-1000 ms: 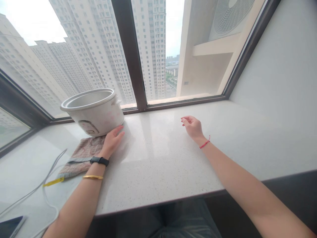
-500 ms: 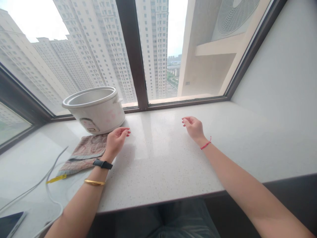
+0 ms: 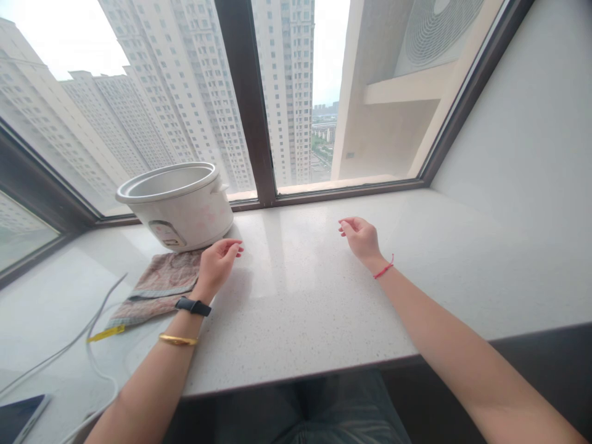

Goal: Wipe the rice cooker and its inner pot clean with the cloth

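A white rice cooker body (image 3: 178, 203) without a lid stands on the pale stone sill (image 3: 300, 296) near the window. A folded brownish cloth (image 3: 160, 283) lies in front of it. My left hand (image 3: 217, 262) hovers just right of the cloth and below the cooker, fingers loosely curled, holding nothing. My right hand (image 3: 361, 237) rests over the bare sill in the middle, fingers loosely bent and apart, also holding nothing.
A white cable (image 3: 92, 345) with a yellow tag (image 3: 105, 334) runs across the left of the sill. A dark phone or tablet corner (image 3: 18, 416) lies at the bottom left. Window frame at the back, grey wall on the right.
My left hand has lifted off the cooker's base and the cloth, drawn slightly right and curled its fingers. The right hand has hardly moved.
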A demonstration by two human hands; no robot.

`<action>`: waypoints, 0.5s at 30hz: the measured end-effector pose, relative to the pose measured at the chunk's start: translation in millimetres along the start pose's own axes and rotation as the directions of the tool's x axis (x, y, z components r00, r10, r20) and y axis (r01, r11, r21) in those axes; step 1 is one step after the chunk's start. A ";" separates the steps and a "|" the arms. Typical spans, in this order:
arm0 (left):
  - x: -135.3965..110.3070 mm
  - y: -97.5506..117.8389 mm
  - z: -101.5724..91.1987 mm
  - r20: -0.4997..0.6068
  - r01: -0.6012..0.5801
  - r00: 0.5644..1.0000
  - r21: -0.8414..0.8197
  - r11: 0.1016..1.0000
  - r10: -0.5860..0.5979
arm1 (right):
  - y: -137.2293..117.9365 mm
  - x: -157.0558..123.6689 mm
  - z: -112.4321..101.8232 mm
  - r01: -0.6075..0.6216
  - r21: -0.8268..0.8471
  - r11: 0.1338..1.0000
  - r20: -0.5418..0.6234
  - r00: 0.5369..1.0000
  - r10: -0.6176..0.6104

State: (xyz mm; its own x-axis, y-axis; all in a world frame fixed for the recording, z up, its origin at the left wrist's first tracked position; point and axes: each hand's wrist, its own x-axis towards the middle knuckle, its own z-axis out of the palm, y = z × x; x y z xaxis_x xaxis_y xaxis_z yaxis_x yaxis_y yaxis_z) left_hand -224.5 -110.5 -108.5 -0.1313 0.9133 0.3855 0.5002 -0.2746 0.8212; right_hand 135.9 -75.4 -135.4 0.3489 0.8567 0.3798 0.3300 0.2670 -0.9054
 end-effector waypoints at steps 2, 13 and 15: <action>0.1 -1.4 0.6 0.001 -0.005 1.000 -0.003 1.000 0.005 | 0.0 -0.3 0.2 0.002 0.002 1.000 0.000 1.000 -0.002; -1.3 -4.8 1.7 0.019 -0.018 1.000 0.033 0.999 0.017 | -1.7 -0.6 0.7 -0.002 0.005 1.000 0.006 1.000 0.002; -1.1 -5.5 1.7 0.022 -0.022 1.000 0.041 0.999 0.021 | -2.3 -0.9 0.7 -0.005 0.005 1.000 0.005 1.000 0.005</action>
State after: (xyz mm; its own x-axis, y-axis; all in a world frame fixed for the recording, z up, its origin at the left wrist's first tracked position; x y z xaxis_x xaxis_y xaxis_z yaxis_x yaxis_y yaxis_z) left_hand -225.7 -109.5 -114.2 -0.1019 0.9136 0.3937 0.5381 -0.2822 0.7942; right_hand 134.2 -76.5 -133.8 0.3462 0.8603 0.3741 0.3235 0.2648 -0.9084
